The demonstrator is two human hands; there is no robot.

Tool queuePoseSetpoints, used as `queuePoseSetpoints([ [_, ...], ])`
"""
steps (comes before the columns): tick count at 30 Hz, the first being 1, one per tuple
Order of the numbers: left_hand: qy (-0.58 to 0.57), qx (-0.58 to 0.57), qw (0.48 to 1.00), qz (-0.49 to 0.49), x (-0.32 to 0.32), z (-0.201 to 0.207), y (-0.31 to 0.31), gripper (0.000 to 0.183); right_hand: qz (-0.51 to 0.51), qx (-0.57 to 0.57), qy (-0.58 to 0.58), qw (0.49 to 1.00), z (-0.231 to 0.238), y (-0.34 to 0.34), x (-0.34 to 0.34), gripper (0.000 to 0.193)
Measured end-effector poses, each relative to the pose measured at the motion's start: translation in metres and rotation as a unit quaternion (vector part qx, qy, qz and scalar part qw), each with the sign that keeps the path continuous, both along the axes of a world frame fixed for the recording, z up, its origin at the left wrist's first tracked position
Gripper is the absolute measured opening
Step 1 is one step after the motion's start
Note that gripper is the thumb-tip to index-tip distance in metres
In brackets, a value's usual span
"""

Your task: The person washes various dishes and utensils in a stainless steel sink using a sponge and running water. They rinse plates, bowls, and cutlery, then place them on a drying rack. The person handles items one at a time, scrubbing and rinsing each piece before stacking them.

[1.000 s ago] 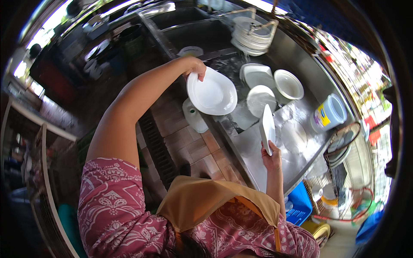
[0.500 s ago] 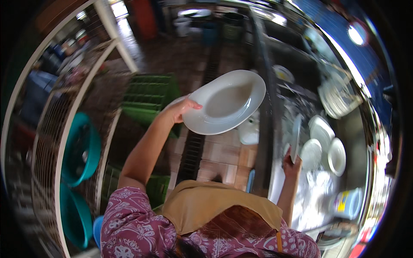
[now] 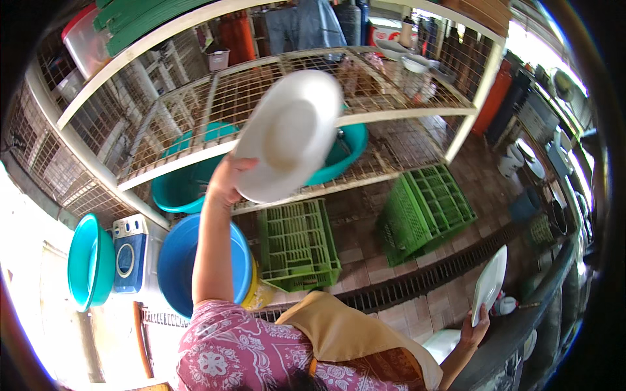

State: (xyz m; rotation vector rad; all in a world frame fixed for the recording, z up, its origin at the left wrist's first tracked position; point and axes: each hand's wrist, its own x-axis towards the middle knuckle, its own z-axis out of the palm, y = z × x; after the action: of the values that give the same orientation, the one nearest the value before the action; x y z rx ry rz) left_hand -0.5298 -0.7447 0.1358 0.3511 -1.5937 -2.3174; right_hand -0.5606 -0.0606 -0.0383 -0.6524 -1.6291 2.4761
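A white oval plate (image 3: 293,146) is raised in front of the wire rack, slightly blurred. My left hand (image 3: 225,181) grips its lower left rim, thumb on the face and the other fingers hidden behind. At the lower right, my right hand (image 3: 471,331) holds a second white plate (image 3: 491,283) by its near end. That plate is tilted nearly on edge, beside the dark sink edge (image 3: 521,332). The two plates are well apart.
The wire-mesh rack (image 3: 417,91) spans the far side, with teal basins (image 3: 186,186) on its lower level. Green crates (image 3: 301,241) stand on the tiled floor near a drain grate (image 3: 424,277). A blue tub (image 3: 195,260) and small washing machine (image 3: 134,254) are at left.
The view has swung left from the sink to the rack. My left hand still holds its plate, now before the rack. My right hand has brought its plate out from over the sink.
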Motion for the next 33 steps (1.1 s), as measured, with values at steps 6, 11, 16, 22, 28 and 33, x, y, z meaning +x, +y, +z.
queuePoseSetpoints([
  [6,-0.007,-0.053,0.971,0.235,0.005,-0.014,-0.207,0.046,0.148,-0.039,0.074,0.985,0.039,-0.161,-0.122,0.029],
  [11,-0.099,-0.03,0.973,0.204,-0.012,-0.05,-0.323,0.042,0.245,-0.033,0.094,0.964,0.091,-0.307,-0.186,0.032],
  [16,-0.085,-0.008,0.978,0.192,0.004,-0.077,-0.357,0.041,0.348,-0.047,0.125,0.928,0.113,-0.45,-0.234,0.032],
  [22,-0.293,-0.638,0.574,0.422,0.003,-0.04,-0.302,0.04,0.45,-0.11,0.133,0.876,0.122,-0.565,-0.277,0.03],
  [28,-0.127,-0.196,0.966,0.109,-0.149,0.008,-0.128,0.052,0.539,-0.128,0.159,0.817,0.13,-0.662,-0.326,0.032],
  [33,-0.065,-0.168,0.974,0.14,-0.231,-0.023,-0.129,0.032,0.645,-0.083,0.142,0.746,0.148,-0.669,-0.362,0.039],
])
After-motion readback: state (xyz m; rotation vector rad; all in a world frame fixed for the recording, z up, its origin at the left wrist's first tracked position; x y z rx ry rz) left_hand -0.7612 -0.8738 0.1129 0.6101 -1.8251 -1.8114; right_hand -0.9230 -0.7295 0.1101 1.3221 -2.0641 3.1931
